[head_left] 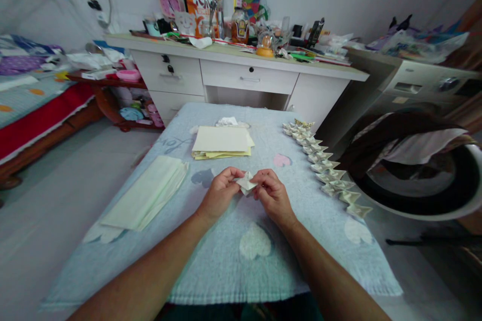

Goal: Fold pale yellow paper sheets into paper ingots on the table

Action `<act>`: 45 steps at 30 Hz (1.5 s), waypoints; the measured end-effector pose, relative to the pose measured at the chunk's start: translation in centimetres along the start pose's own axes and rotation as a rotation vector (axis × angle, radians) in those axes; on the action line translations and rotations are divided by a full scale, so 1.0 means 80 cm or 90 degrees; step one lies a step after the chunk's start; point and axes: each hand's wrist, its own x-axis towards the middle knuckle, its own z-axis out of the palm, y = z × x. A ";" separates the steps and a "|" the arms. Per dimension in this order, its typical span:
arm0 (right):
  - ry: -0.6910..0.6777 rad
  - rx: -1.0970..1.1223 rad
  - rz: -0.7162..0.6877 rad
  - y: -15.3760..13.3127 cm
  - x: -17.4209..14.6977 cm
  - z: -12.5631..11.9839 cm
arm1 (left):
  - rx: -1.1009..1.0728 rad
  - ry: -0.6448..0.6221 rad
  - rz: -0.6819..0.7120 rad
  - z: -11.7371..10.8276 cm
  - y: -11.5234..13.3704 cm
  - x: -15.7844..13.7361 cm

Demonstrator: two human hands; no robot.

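A small piece of folded white paper is held up over the middle of the cloth-covered table. My left hand pinches its left side between thumb and fingers. On the opposite side, my right hand grips it with bent fingers, partly hiding that edge. A stack of cream paper lies just beyond my hands. To the left rests a pile of long pale paper sheets. Along the right side runs a row of folded paper boats, several of them, set close together.
The table wears a pale blue cloth with heart patterns. Crumpled white tissue lies behind the paper stack. A cluttered white desk stands beyond the table. To the right is a washing machine with its door open; a bed is at left.
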 end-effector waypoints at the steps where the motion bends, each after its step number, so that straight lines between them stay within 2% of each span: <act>1: 0.002 -0.008 -0.003 0.001 0.000 0.000 | -0.009 -0.002 -0.005 0.000 0.000 0.000; 6: 0.017 -0.068 -0.017 0.000 0.000 -0.002 | -0.035 -0.038 0.002 -0.004 0.002 -0.003; 10: 0.009 -0.101 -0.021 -0.003 0.001 -0.003 | 0.005 -0.039 0.021 -0.003 0.001 -0.003; 16: 0.033 0.038 0.095 0.001 0.002 -0.001 | 0.067 -0.026 0.033 -0.001 -0.005 -0.003; 20: 0.006 0.004 0.128 0.002 0.004 -0.001 | 0.156 -0.030 0.057 0.000 -0.007 -0.007; 24: 0.004 0.010 0.143 0.001 0.005 -0.002 | 0.185 -0.017 0.059 0.001 -0.006 -0.008; 30: 0.015 0.053 0.135 -0.002 0.006 -0.004 | 0.309 -0.091 0.020 -0.003 -0.004 -0.005; 36: -0.012 0.084 0.129 -0.008 0.004 -0.003 | 0.403 -0.067 0.053 -0.003 -0.004 -0.006; 45: 0.001 -0.038 0.091 -0.008 0.004 -0.009 | 0.458 -0.081 0.063 0.002 0.000 -0.009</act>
